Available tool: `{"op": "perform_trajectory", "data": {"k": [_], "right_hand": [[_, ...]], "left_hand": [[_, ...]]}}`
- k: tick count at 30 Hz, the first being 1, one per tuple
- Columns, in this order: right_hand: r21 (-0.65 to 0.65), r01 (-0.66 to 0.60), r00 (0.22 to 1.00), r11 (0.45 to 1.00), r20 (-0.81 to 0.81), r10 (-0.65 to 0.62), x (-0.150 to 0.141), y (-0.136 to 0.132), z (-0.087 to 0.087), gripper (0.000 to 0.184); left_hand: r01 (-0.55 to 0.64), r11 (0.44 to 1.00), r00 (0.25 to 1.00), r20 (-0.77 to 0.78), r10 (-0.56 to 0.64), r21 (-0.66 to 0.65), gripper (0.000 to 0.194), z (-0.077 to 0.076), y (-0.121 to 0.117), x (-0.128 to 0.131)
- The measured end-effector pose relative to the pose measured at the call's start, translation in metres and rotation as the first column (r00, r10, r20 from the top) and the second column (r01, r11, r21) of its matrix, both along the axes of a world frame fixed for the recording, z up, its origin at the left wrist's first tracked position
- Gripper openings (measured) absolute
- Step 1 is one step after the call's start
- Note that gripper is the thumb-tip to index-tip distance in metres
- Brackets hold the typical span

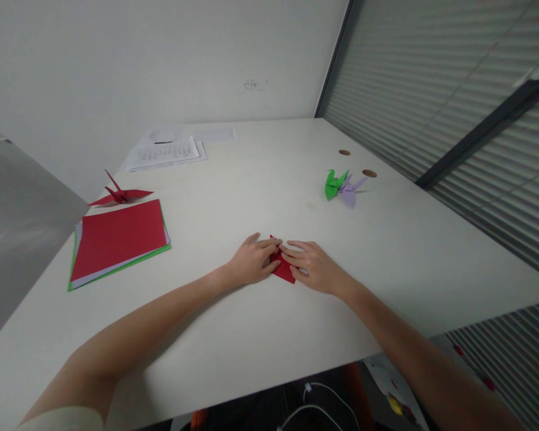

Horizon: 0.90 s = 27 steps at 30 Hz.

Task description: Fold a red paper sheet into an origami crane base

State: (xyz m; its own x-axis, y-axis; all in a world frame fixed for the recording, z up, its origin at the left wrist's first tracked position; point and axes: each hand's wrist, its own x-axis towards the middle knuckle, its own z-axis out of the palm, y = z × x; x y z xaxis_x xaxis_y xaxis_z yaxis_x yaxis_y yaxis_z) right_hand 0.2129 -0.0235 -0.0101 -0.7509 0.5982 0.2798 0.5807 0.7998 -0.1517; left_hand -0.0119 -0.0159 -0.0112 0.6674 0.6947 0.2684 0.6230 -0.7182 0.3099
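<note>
A small folded sheet of red origami paper (285, 272) lies on the white table between my hands. From the left, my left hand (252, 260) holds the paper's edge, with the fingers over its upper part and the thumb lower down. My right hand (312, 265) grips it from the other side, its fingertips close to those of the left hand. The fingers cover much of the paper, so its exact folds are hidden. One lower corner sticks out towards me.
A stack of red, lilac and green paper (121, 239) lies at the left, with a red paper crane (120, 196) behind it. Green (335, 184) and lilac (349, 191) cranes stand at the right. Written sheets (164, 154) lie at the back. Blinds (440, 78) flank the right side.
</note>
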Motion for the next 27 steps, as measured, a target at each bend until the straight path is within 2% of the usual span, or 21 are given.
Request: {"op": "perform_trajectory", "data": {"k": [4,9,16,22,24,27], "right_hand": [[0.000,0.013,1.000,1.000,-0.012,-0.013,-0.003,-0.004,-0.002,0.033],[0.007,0.018,1.000,1.000,-0.021,-0.018,-0.007,-0.010,-0.004,0.033],[0.010,0.039,0.999,0.999,-0.014,-0.039,-0.007,-0.012,-0.003,0.035],[0.022,0.060,0.998,0.998,-0.004,-0.059,-0.009,-0.015,-0.003,0.033],[0.024,0.060,0.998,0.998,-0.004,-0.060,-0.009,-0.015,-0.004,0.033],[0.030,0.052,0.999,0.998,-0.011,-0.052,-0.008,-0.015,-0.005,0.034]], "left_hand": [[-0.020,1.000,0.998,0.059,0.021,-0.008,0.015,-0.002,0.002,-0.001],[-0.010,1.000,0.996,0.084,0.009,0.010,0.021,-0.004,0.001,-0.002],[-0.082,0.996,0.990,0.116,0.085,-0.028,0.033,-0.008,-0.003,-0.002],[-0.103,0.993,0.981,0.162,0.111,-0.060,0.036,-0.007,-0.004,-0.002],[-0.080,0.997,0.988,0.128,0.081,-0.016,0.029,-0.007,-0.004,-0.001],[0.005,0.992,1.000,0.016,-0.007,0.125,0.023,-0.008,-0.006,0.000]]}}
